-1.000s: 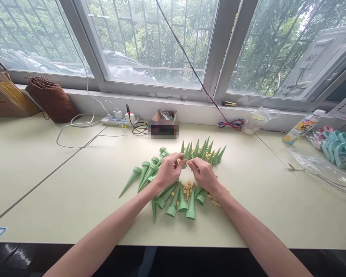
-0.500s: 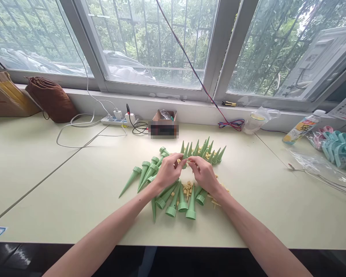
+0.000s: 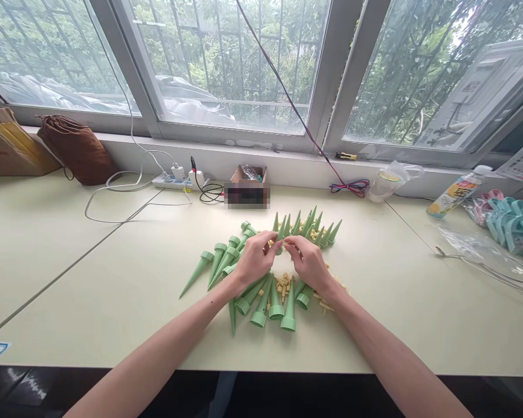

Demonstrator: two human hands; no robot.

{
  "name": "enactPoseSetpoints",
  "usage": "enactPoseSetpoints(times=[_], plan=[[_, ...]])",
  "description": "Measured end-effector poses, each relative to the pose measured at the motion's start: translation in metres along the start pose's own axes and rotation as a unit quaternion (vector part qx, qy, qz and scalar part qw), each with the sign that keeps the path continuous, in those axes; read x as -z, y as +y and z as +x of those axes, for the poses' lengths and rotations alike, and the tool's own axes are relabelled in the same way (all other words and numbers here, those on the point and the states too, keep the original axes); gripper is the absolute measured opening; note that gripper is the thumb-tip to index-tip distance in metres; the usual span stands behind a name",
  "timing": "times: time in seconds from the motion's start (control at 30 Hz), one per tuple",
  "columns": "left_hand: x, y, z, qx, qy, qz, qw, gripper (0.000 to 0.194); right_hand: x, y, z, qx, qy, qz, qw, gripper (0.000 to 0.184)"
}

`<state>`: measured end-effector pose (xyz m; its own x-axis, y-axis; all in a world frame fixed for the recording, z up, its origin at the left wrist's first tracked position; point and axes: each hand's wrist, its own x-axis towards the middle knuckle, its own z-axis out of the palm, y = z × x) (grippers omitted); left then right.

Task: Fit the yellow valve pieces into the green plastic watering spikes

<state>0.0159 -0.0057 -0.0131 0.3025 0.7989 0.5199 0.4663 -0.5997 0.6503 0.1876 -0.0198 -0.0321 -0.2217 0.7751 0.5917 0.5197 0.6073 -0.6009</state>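
I report the small open carton (image 3: 236,175) at the tabletop's (image 3: 113,302) far edge holding crumpled clear plastic (image 3: 249,172). The brown drawstring bag (image 3: 76,152) is gathered closed, contents hidden. A clear bag (image 3: 375,194) by the sill contains a yellowish roll (image 3: 390,177). My left hand (image 3: 258,255) has thumb and fingers closed on a green piece (image 3: 279,251), mostly hidden, just above the tabletop; my right hand (image 3: 307,261) brings its bent fingertips close beside it, and I cannot tell whether they grip anything. Upright green cones (image 3: 296,229) stand beyond; lying green cones (image 3: 288,313) and pale yellow pegs (image 3: 283,284) are nearer. Against the frame one second earlier, the right fingertips sit slightly higher; the lying cones are unmoved.
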Motion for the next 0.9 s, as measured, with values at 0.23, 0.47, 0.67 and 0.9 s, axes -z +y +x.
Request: enactPoseSetpoints(times=[0.23,0.47,0.67,0.9], plan=[[0.0003,0.001,0.0,0.0,0.0,0.001,1.0,0.014,0.0008,0.0003,0.0,0.003,-0.002,-0.001,1.0,0.023],[0.0,0.0013,-0.0004,0.005,-0.001,0.0,1.0,0.013,0.0011,-0.001,0.0,-0.001,-0.007,0.001,1.0,0.021],[-0.0004,0.0005,-0.0006,-0.002,0.002,0.001,1.0,0.013,0.0001,-0.0002,0.0,0.001,-0.001,0.004,1.0,0.021],[-0.0008,-0.001,-0.0005,-0.01,0.003,0.002,1.0,0.013,0.0006,-0.0005,0.0,0.006,0.002,0.013,1.0,0.02]])
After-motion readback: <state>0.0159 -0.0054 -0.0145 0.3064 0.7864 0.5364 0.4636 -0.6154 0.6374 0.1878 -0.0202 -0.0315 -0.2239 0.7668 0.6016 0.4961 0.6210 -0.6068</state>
